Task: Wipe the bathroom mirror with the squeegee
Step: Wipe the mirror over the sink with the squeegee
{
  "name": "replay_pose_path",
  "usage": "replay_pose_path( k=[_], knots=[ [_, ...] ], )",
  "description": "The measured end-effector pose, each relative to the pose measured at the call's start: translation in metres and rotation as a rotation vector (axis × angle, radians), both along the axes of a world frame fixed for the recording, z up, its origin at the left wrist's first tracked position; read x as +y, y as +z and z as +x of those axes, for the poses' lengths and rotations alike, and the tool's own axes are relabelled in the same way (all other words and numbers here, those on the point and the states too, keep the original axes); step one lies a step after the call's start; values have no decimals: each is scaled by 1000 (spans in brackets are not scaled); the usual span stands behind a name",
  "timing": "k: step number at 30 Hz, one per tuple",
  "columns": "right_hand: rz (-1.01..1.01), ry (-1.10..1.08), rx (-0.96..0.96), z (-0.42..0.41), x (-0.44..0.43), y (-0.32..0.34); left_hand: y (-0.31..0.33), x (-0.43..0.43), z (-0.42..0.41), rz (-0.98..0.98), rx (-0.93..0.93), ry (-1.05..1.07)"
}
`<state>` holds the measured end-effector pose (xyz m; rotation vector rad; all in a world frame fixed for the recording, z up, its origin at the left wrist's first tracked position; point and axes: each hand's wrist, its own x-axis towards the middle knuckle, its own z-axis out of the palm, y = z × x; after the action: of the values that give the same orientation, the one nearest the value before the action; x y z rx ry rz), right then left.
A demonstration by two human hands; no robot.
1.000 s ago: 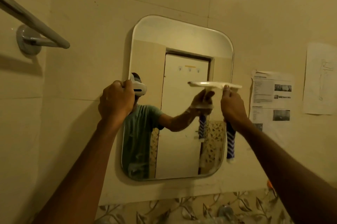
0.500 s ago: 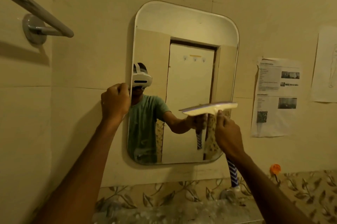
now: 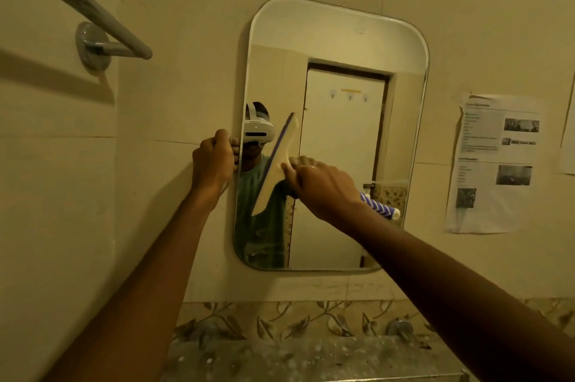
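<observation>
A rounded rectangular mirror hangs on the beige tiled wall. My left hand grips the mirror's left edge at mid height. My right hand is closed around the squeegee, whose cream blade with a purple edge stands nearly upright, tilted right at the top, against the left half of the glass. The squeegee's blue-and-white striped handle end sticks out to the right behind my wrist. The glass reflects a person in a green shirt wearing a headset and a white door.
A chrome towel rail juts from the wall at upper left. Printed paper sheets are stuck to the wall right of the mirror. Below runs a leaf-patterned tile band above a speckled ledge with taps.
The squeegee went from a level blade at the mirror's right side, down, then across to the left half, turning nearly upright. My left hand stayed on the mirror's left edge.
</observation>
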<state>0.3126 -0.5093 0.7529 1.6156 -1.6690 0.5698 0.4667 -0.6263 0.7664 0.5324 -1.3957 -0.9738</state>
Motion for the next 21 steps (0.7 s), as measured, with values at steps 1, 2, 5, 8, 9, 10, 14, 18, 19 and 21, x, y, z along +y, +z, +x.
replay_pose_path(
  k=[1,2,5,8,9,10,14,18,19,21],
  knots=[
    [-6,5,-37,-10,6,-5,0,-1,0,3,-1,0],
    [-15,-14,-63,-23,14,-11,0,-1,0,4,-3,0],
    [-24,-164,-139,-64,50,-28,-1,0,-2,-10,-16,22],
    [17,-292,-139,-76,72,-30,-2,4,-3,-56,-53,89],
    [1,-276,-109,-71,70,-29,-2,5,-3,-68,-57,97],
    [-24,-238,-62,-61,65,-28,-3,6,-3,-76,-60,99],
    [22,-44,148,-3,14,-20,-2,5,-2,-72,-49,91],
    [107,-154,242,26,-31,-9,-1,2,0,-40,-29,75],
    [103,-161,229,24,-32,-7,0,1,0,-29,-24,61],
    [94,-107,150,10,-22,-7,1,-1,1,-7,-19,18]
  ],
)
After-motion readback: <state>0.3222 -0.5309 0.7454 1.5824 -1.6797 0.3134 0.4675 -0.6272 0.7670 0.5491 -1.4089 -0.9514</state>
